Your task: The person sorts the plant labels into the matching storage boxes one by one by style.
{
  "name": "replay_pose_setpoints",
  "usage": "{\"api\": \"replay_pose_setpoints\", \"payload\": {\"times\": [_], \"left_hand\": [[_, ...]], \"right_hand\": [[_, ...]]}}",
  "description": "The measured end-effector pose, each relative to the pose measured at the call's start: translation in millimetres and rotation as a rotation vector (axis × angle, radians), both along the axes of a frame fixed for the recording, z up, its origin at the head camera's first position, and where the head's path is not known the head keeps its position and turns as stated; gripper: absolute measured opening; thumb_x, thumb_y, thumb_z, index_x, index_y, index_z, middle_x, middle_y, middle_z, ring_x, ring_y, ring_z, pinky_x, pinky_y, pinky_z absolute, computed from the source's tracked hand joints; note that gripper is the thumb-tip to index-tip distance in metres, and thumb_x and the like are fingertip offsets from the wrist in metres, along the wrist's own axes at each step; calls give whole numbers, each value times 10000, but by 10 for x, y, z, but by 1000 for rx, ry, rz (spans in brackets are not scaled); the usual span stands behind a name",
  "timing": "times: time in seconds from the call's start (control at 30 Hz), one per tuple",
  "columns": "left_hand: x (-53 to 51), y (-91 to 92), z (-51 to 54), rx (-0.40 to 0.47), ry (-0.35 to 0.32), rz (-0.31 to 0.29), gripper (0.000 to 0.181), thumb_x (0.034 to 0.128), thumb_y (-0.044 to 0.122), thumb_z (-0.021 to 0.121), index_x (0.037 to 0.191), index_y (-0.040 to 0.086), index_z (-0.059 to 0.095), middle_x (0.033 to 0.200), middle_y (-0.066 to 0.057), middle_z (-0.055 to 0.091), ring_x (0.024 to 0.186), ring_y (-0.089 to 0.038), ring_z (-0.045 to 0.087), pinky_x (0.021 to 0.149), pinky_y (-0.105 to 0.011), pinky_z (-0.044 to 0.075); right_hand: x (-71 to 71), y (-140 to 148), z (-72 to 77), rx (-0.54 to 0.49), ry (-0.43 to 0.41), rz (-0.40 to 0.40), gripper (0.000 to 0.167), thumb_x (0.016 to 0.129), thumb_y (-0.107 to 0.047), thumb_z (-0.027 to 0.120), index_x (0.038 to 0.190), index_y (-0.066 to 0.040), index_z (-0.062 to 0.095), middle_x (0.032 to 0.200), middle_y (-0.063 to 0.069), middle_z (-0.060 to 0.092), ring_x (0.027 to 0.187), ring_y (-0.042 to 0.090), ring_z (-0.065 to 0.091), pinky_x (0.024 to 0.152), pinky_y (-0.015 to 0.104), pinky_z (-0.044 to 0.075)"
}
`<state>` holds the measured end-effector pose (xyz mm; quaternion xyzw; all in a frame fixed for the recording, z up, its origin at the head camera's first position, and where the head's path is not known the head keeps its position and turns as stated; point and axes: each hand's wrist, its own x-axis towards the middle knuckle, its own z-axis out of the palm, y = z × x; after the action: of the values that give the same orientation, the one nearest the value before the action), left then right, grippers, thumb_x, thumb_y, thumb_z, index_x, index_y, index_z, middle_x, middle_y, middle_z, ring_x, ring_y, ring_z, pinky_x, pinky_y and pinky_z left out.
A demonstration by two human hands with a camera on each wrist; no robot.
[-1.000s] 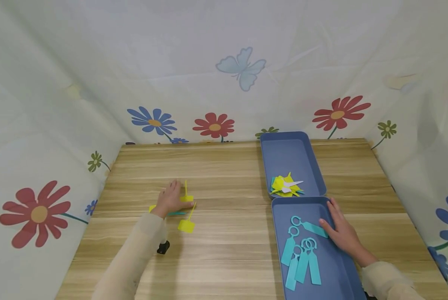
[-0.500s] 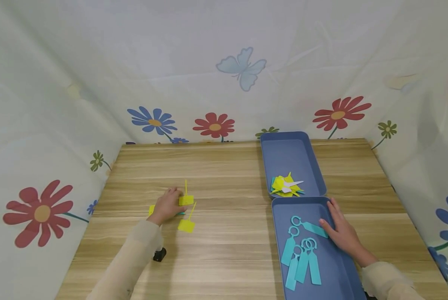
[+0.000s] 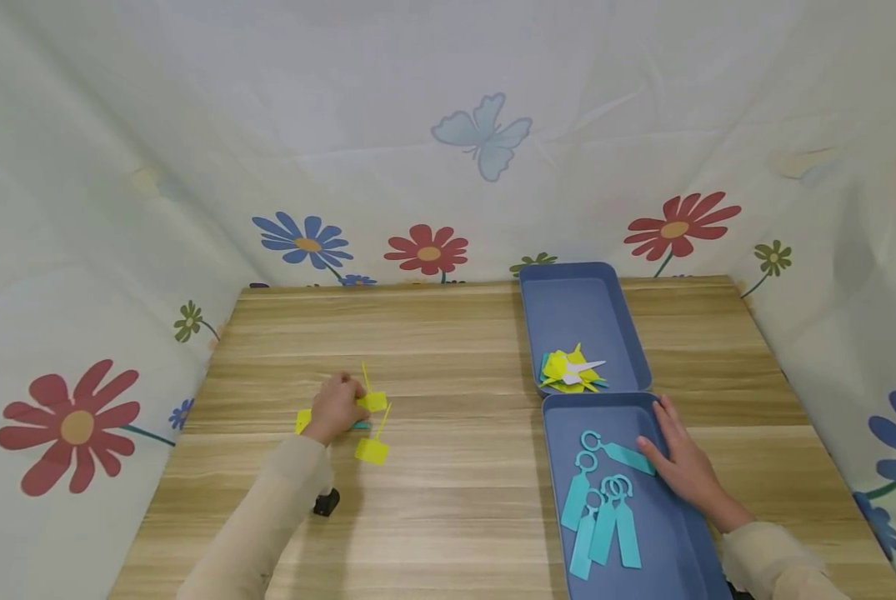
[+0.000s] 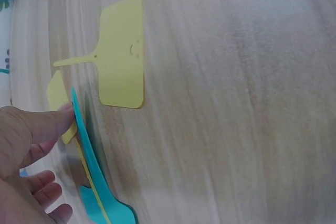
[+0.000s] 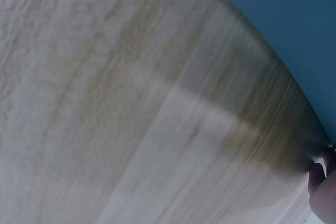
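My left hand (image 3: 335,408) pinches a yellow T-shaped plant label (image 3: 373,402) between thumb and index finger at the left of the table. Beside the thumb, in the left wrist view, a teal pointed label (image 4: 107,195) lies along a thin yellow stem. Another yellow label (image 3: 372,452) lies flat nearer me, and part of a further yellow one (image 3: 302,420) shows left of the hand. My right hand (image 3: 683,467) holds the near blue tray (image 3: 668,546) by its right rim, thumb inside and fingers outside. Several teal hook-ended labels (image 3: 628,533) lie in this tray.
Behind it, a second blue tray (image 3: 575,308) bears a small pile of yellow, teal and white pointed pieces (image 3: 570,369). A flower-printed white cloth (image 3: 485,208) borders the wooden table (image 3: 448,500) at the back and sides.
The left hand has drawn back slightly and its fingers have closed on the yellow label, which has turned a little. The right hand and both trays have stayed put.
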<state>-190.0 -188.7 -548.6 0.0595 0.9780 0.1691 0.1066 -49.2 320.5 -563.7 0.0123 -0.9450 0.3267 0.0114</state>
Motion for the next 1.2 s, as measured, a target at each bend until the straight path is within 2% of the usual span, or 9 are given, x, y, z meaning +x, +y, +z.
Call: {"api": "replay_pose_setpoints", "payload": {"times": [0.2, 0.37, 0.47, 0.57, 0.7, 0.87, 1.07, 1.2], "left_hand": [[-17, 9, 15, -14, -8, 11, 343, 709, 213, 712, 977, 21, 615, 1207, -199, 419, 1106, -358, 391, 872, -513, 364], [-38, 7, 3, -47, -22, 7, 349, 702, 212, 710, 986, 34, 612, 1034, -142, 518, 944, -285, 467, 797, -441, 412], [-44, 10, -2, -26, -34, 2, 334, 693, 175, 711, 961, 7, 603, 949, -135, 573, 837, -246, 498, 758, -408, 436], [-49, 16, -4, 21, -64, 15, 336, 694, 143, 711, 957, -26, 586, 941, -142, 585, 789, -222, 488, 764, -387, 438], [-58, 16, -9, 53, -91, 30, 346, 702, 135, 708, 968, -42, 573, 950, -144, 588, 777, -213, 486, 776, -378, 438], [-58, 4, 2, 71, -79, 24, 344, 696, 133, 711, 952, -44, 565, 915, -142, 595, 753, -211, 496, 746, -372, 444], [-51, -23, 4, 83, -59, 2, 274, 678, 122, 712, 856, -20, 561, 778, -94, 557, 680, -199, 462, 656, -332, 416], [-52, -45, 32, 93, -75, -19, 227, 710, 105, 693, 862, -6, 565, 787, -78, 547, 700, -196, 458, 672, -328, 414]], "right_hand": [[-6, 6, -14, -1, 1, 7, 709, 883, -288, 515, 1412, -36, 116, 1477, 175, 44, 1279, 467, 176, 881, 677, 241], [-5, 5, -15, 5, 7, -1, 707, 880, -291, 519, 1411, -35, 128, 1478, 169, 51, 1275, 468, 188, 882, 676, 246], [1, 1, -10, -4, 19, 2, 705, 880, -288, 519, 1408, -26, 133, 1476, 176, 57, 1277, 467, 183, 878, 674, 245], [8, -3, -4, -17, 33, 8, 702, 878, -282, 521, 1406, -20, 139, 1474, 180, 62, 1282, 463, 176, 873, 673, 243], [12, 3, -3, -23, 36, 9, 701, 879, -279, 521, 1407, -22, 138, 1474, 180, 62, 1286, 459, 170, 870, 674, 242], [9, 16, -16, -21, 32, 7, 703, 880, -284, 519, 1410, -33, 132, 1477, 174, 57, 1287, 458, 172, 876, 667, 245], [5, 26, -27, -15, 35, 9, 704, 879, -287, 520, 1411, -37, 133, 1477, 171, 60, 1286, 456, 178, 879, 659, 250], [8, 29, -32, -9, 39, 8, 703, 878, -287, 523, 1411, -38, 138, 1477, 171, 65, 1282, 458, 185, 878, 656, 254]]}}
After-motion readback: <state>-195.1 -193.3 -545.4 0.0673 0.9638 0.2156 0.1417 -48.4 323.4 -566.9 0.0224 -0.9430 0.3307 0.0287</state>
